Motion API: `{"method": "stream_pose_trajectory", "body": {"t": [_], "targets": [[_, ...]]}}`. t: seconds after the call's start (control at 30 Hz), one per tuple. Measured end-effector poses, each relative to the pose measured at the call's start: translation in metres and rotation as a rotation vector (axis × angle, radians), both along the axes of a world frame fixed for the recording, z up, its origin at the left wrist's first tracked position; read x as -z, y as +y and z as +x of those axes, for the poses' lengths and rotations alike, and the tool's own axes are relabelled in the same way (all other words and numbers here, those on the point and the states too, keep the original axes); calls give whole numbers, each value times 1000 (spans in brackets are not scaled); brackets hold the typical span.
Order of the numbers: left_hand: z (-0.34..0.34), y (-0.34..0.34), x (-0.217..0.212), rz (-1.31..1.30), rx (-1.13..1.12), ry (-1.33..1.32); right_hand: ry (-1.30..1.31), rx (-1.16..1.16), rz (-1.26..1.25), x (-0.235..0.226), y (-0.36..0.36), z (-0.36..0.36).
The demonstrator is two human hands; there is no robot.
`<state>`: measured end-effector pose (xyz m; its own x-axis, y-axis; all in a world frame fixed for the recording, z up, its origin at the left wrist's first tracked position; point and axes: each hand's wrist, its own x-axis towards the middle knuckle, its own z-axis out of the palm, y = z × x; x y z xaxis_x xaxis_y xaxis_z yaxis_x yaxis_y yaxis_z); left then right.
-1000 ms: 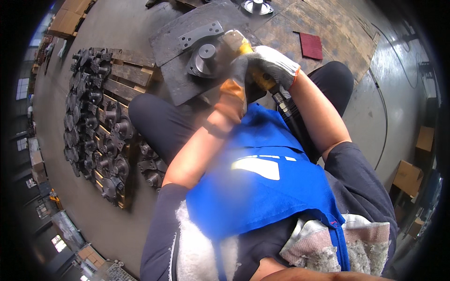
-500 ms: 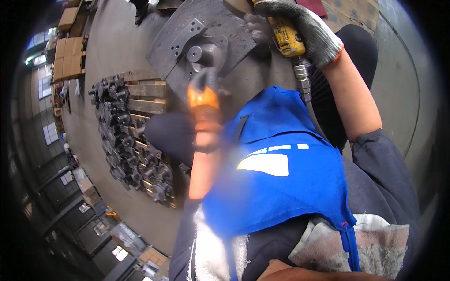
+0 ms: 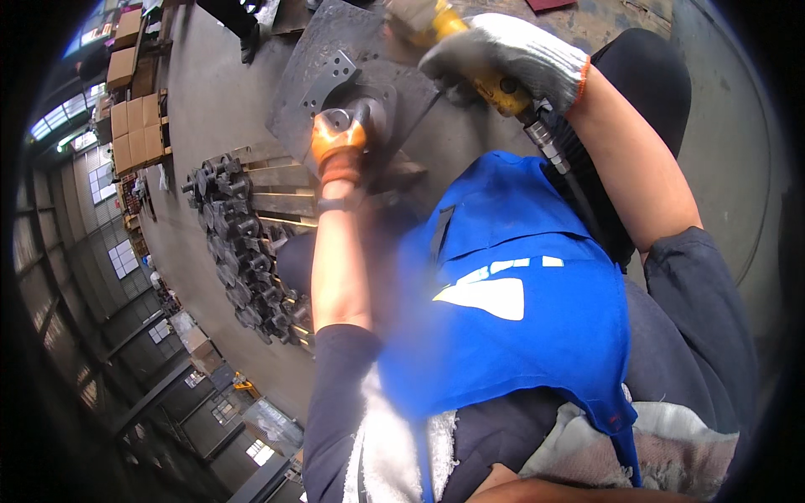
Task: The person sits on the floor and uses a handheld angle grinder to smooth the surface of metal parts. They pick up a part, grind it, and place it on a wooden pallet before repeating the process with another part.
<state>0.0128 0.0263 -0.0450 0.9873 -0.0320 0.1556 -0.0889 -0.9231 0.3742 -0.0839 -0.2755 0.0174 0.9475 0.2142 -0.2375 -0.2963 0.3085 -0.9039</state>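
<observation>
My left hand (image 3: 339,147), in an orange glove with dark fingertips, is closed round the round boss of a grey metal casting (image 3: 384,102). The casting has a flange and a flat plate with several holes, and lies on a dark metal worktop (image 3: 394,35). My right hand (image 3: 524,60), in a grey-and-white knit glove, grips a yellow air grinder (image 3: 501,94) to the right of the casting. The grinder's front end is blurred, so its working tip cannot be made out. A metal coupling (image 3: 545,142) joins its rear to a dark hose.
On the left, a wooden pallet (image 3: 285,178) carries many dark castings (image 3: 239,251). Cardboard boxes (image 3: 138,130) are stacked farther left. Another person's leg (image 3: 239,23) shows at the top. My blue apron (image 3: 503,360) covers my lap, and the hose runs beside it.
My left hand has moved forward and slightly left, onto the casting's boss. The grinder has swung left toward the casting in my right hand. The whole view has shifted a little.
</observation>
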Motion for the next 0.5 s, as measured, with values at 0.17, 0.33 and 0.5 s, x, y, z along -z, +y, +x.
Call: {"method": "stream_pose_trajectory", "body": {"t": [0.17,0.33,0.5], "targets": [[-8,44,-14,117,431,113,58,-166,-240,7,24,-4],[-32,52,-20,-171,246,-23,150,-270,-135,22,51,-12],[-117,31,-73,-964,-60,856,-85,-385,-316,31,66,-10]]}}
